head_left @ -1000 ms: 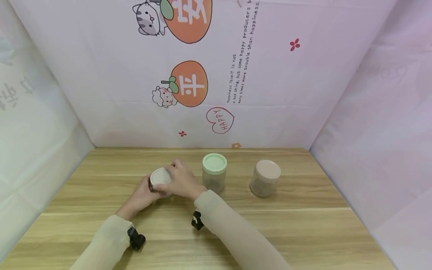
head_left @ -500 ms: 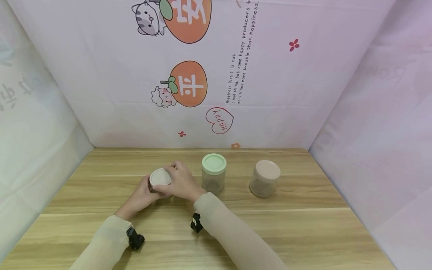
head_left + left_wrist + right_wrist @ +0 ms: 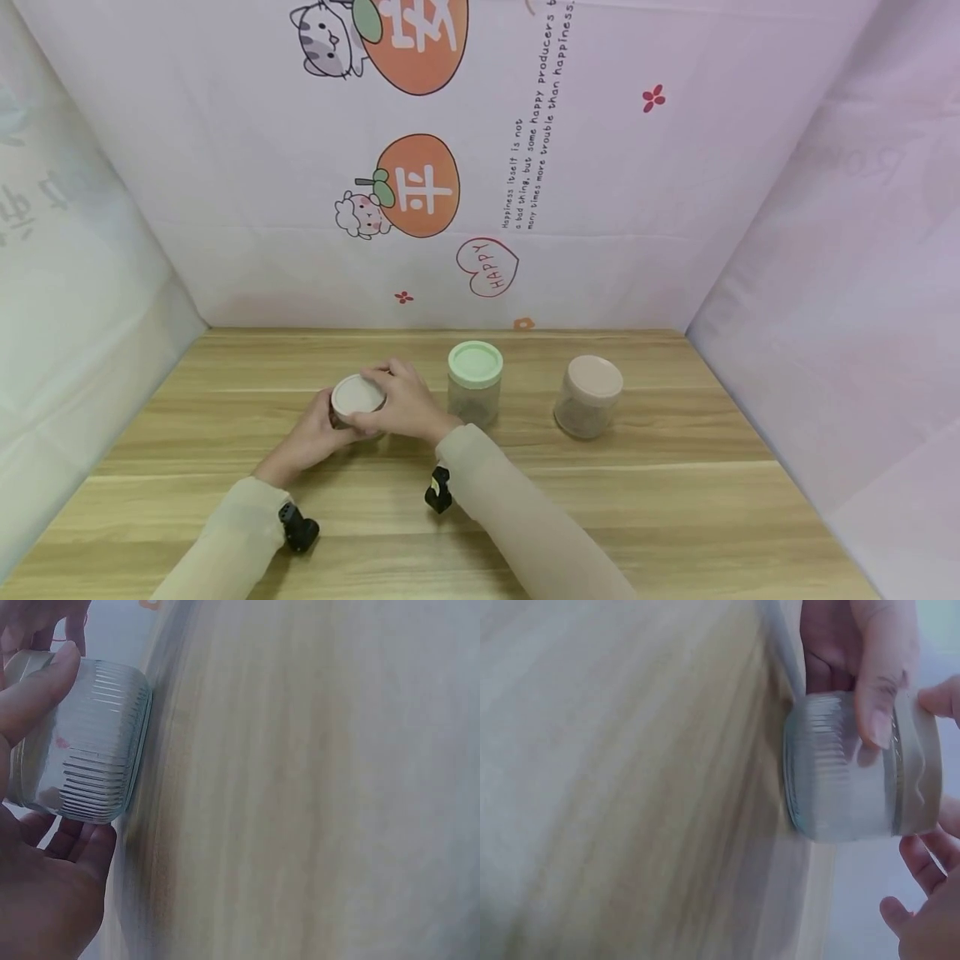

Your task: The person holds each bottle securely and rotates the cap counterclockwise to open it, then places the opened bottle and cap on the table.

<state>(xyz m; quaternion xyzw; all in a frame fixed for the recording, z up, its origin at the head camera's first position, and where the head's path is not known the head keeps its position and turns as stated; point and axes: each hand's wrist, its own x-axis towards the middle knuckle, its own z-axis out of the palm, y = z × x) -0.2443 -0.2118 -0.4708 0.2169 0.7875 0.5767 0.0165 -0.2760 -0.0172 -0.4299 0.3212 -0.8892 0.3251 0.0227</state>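
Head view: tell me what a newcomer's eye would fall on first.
Probably the orange prints on the backdrop, one above the other, a little left of centre. Next, below them, the white-lidded jar at the table, its glass body in the left hand and its lid in the right hand. Then the green-lidded jar and, farther right, the pink-lidded jar.

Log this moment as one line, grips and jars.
left grip: holds jar; right grip: holds white lid; green-lidded jar, pink-lidded jar: upright, untouched
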